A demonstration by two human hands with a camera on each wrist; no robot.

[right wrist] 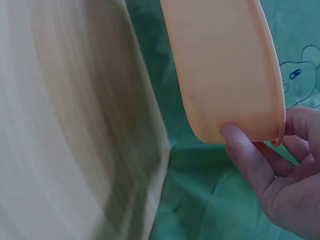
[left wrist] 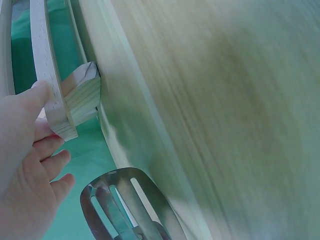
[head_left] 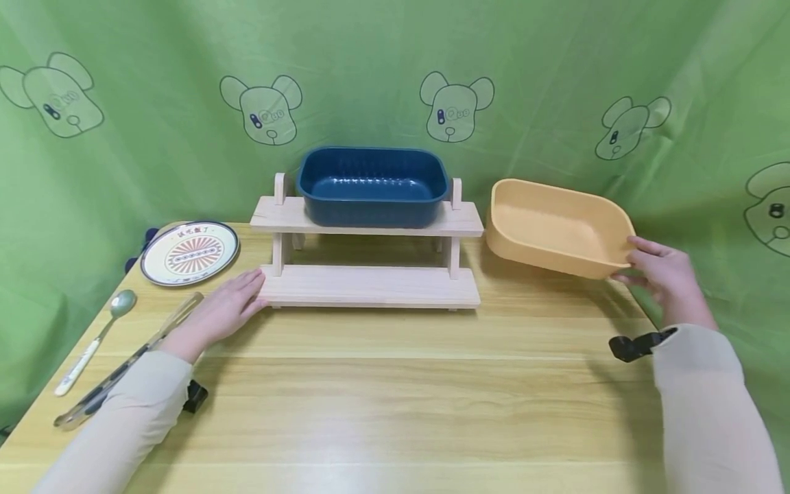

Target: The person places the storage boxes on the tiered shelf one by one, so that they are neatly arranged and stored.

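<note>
A two-tier wooden rack (head_left: 370,287) stands at the back middle of the table. At the left end of its lower board, my left hand (head_left: 223,314) holds on, the thumb against the board and the fingers around its end in the left wrist view. My right hand (head_left: 669,274) grips the right end of a yellow-orange plastic basin (head_left: 555,223), the thumb low on its side and fingers near the rim (right wrist: 278,90). The basin is tilted and looks raised off the table, right of the rack. A dark blue basin (head_left: 376,213) sits on the rack's upper board.
At the left lie a patterned oval plate (head_left: 191,254), a spoon (head_left: 92,350) with a white handle, and a slotted metal utensil (left wrist: 132,200), partly under my left forearm. Green curtain (head_left: 364,62) hangs behind the table (head_left: 401,398). The table's right edge runs beneath the right hand.
</note>
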